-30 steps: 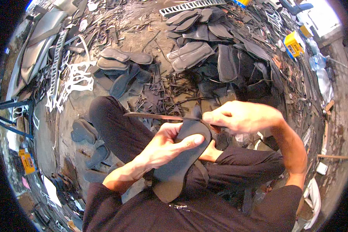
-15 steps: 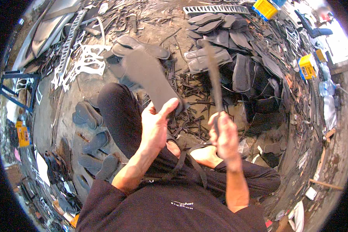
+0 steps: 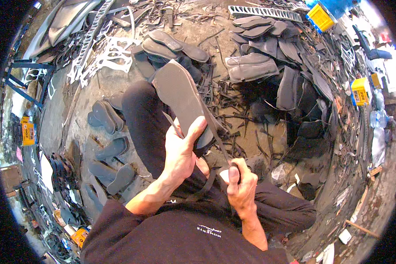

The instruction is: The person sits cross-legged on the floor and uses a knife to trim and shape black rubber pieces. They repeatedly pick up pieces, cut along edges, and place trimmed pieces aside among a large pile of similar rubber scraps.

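My left hand [image 3: 179, 152] is closed around the near end of a flat grey shoe sole [image 3: 179, 90], its thumb pressed on the top face. The sole is raised over my bent leg and points away from me. A thin pointed strip [image 3: 173, 124] sticks out beside my left fingers. My right hand [image 3: 242, 185] is wrapped round the handle of a long narrow knife. The knife's dark blade [image 3: 220, 143] slants up and left along the sole's right edge; whether it touches the edge I cannot tell.
Stacked dark soles [image 3: 255, 70] lie ahead on the right, with more soles [image 3: 163, 44] just beyond my left knee. Several loose soles [image 3: 112, 147] rest on the floor at left. Dark offcuts [image 3: 233, 114] litter the ground between. A yellow box [image 3: 360, 91] stands far right.
My right hand has brought the knife down and left from its raised position to the sole's edge. The sole has tilted and its far end has shifted slightly right. The view has shifted slightly.
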{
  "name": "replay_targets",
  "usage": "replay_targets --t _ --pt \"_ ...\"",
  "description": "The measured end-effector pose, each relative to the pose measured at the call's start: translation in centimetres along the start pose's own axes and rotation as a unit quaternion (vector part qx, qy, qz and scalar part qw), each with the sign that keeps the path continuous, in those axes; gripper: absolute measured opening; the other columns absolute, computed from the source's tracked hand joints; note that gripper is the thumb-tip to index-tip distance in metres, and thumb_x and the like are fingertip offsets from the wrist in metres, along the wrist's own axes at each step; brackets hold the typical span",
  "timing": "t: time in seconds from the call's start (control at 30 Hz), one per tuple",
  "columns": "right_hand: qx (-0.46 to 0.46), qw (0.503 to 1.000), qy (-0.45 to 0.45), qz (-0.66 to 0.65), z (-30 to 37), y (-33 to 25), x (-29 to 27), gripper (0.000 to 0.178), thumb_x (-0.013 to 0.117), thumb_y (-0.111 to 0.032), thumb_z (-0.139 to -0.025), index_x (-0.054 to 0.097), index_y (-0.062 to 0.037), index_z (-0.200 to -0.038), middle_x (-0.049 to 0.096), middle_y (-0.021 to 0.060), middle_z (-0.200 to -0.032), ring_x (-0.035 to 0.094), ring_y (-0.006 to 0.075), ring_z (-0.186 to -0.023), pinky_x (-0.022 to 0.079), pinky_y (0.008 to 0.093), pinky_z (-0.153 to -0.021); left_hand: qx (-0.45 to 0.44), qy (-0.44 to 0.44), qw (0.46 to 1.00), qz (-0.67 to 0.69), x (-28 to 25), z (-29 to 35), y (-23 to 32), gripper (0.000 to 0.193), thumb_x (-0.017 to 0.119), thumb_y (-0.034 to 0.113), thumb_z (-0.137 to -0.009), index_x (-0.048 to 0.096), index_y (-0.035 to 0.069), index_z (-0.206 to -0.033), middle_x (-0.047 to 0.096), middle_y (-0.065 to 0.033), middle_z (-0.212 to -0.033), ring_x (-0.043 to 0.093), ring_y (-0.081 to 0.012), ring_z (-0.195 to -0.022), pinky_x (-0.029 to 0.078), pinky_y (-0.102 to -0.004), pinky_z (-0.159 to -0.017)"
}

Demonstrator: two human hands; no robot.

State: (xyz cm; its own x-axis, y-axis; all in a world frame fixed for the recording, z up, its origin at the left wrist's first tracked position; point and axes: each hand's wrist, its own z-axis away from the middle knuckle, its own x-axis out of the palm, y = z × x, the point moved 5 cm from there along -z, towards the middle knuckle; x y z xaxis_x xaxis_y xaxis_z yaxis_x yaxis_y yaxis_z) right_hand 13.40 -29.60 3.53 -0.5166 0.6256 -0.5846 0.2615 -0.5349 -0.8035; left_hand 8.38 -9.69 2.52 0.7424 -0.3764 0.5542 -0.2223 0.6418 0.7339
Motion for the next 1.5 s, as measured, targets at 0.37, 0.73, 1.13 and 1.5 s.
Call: replay_targets --t 0.37,0.73,1.13,1.5 --pt "0.004 0.990 -0.126 -0.068 -6.9 -4.2 3.8 0.045 0.057 -0.049 -0.110 0.061 -0.0044 -0.111 0.066 0.0233 -0.074 0.068 0.0520 -0.076 0.052 0.0549 -0.068 -0.026 -0.024 0.999 0.004 -3.3 1.6 -0.3 0.049 0.083 0.010 -0.095 0.062 0.002 -0.139 0.074 -0.0053 -0.120 0.070 -0.0132 -0.106 0.056 -0.0307 -0.099" --pt "0.039 0.951 -0.159 -0.261 -20.1 -1.7 9.1 0.070 0.044 -0.069 -0.110 0.072 -0.0051 -0.110 0.061 -0.0009 -0.077 0.052 0.0106 -0.063 0.037 0.0280 -0.056 -0.008 -0.114 0.991 -0.076 -3.5 1.6 -0.4 0.061 0.084 0.010 -0.094 0.057 0.004 -0.148 0.071 -0.0019 -0.129 0.065 -0.0113 -0.118 0.052 -0.0308 -0.104" --pt "0.017 0.973 -0.058 -0.222 -4.3 -2.4 1.1 0.039 0.065 -0.038 -0.109 0.066 -0.0010 -0.123 0.069 0.0034 -0.073 0.065 0.0133 -0.062 0.052 0.0342 -0.058 -0.029 -0.001 0.985 -0.169 0.2 -3.4 -0.5 0.037 0.076 0.038 -0.104 0.073 0.005 -0.121 0.076 -0.0009 -0.106 0.066 -0.0099 -0.091 0.054 -0.0298 -0.084" --pt "-0.014 0.996 0.071 -0.051 -3.3 0.8 -0.4 0.047 0.040 -0.041 -0.116 0.060 -0.0033 -0.098 0.047 0.0036 -0.064 0.048 0.0115 -0.056 0.039 0.0330 -0.053 -0.100 -0.119 0.950 -0.270 2.1 -0.5 -0.7 0.042 0.082 0.041 -0.097 0.074 0.006 -0.118 0.076 -0.0010 -0.099 0.066 -0.0087 -0.081 0.056 -0.0306 -0.075"
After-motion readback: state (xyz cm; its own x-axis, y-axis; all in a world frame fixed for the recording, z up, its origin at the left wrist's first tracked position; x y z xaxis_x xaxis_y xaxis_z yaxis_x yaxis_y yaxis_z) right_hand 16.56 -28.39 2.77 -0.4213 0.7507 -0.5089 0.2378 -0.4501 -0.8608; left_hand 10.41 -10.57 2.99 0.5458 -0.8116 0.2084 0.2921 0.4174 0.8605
